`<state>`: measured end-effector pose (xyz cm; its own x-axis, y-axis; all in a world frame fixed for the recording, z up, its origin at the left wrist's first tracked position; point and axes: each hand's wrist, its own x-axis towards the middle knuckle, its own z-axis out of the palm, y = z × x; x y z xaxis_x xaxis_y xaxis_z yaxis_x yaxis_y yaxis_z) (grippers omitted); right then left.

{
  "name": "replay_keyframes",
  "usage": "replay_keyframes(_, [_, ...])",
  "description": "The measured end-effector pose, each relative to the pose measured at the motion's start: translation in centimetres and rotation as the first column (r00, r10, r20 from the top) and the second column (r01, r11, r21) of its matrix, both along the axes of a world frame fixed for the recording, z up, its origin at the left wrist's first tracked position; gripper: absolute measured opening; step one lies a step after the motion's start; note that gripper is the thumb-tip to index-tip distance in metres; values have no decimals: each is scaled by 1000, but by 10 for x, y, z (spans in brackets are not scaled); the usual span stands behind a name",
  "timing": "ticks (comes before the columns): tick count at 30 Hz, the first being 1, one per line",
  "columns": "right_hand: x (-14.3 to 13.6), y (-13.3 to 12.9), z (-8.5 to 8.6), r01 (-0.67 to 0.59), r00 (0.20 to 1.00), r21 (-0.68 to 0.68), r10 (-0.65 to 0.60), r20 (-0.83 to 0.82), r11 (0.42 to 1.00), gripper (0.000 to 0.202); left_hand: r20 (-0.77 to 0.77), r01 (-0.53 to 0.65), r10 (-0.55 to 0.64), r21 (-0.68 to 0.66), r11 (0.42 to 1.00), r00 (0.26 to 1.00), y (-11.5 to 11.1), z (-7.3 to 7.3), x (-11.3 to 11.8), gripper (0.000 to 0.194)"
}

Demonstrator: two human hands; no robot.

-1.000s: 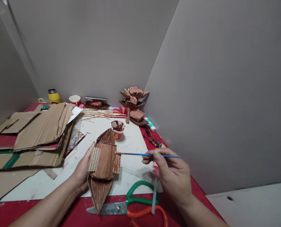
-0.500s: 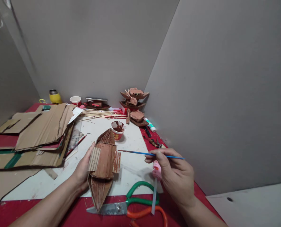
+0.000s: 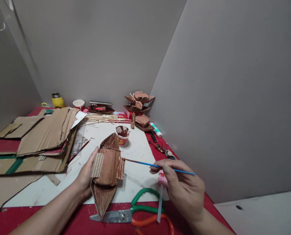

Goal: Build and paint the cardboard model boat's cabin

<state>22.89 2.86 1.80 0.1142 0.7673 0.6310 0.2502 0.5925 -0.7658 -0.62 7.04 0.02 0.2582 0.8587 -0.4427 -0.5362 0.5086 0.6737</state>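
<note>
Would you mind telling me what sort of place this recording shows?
Probably a handicraft workbench for cardboard model boats: cut cardboard sheets, a cup of brown paint and finished boats stacked in the corner.

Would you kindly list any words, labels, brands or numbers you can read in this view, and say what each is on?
No text is readable.
Paint cup: a yellow mark on its red side, too blurred to read.
Glue tube: green and white, any print too small to read.
Yellow flask: no legible label.
</note>
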Motion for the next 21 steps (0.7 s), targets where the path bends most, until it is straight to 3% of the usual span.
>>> replay_keyframes(4, [2, -1, 1, -52, 997, -49, 55, 59, 997, 14, 55, 47, -48, 12, 999, 997, 2, 2, 0, 55])
replay_keyframes(10, [5, -4, 0, -213, 976, -134, 217, 12, 968, 15, 17, -102, 103, -32, 994, 995, 2, 7, 1, 39])
replay_keyframes(16, [2, -1, 2, -70, 995, -73, 64, -82, 995, 13, 27, -107, 109, -63, 992, 994, 2, 8, 2, 35])
replay_keyframes(21, [0, 3, 5, -57, 996, -82, 52, -69, 995, 14, 42, -91, 94, -77, 993, 995, 2, 9, 2, 34])
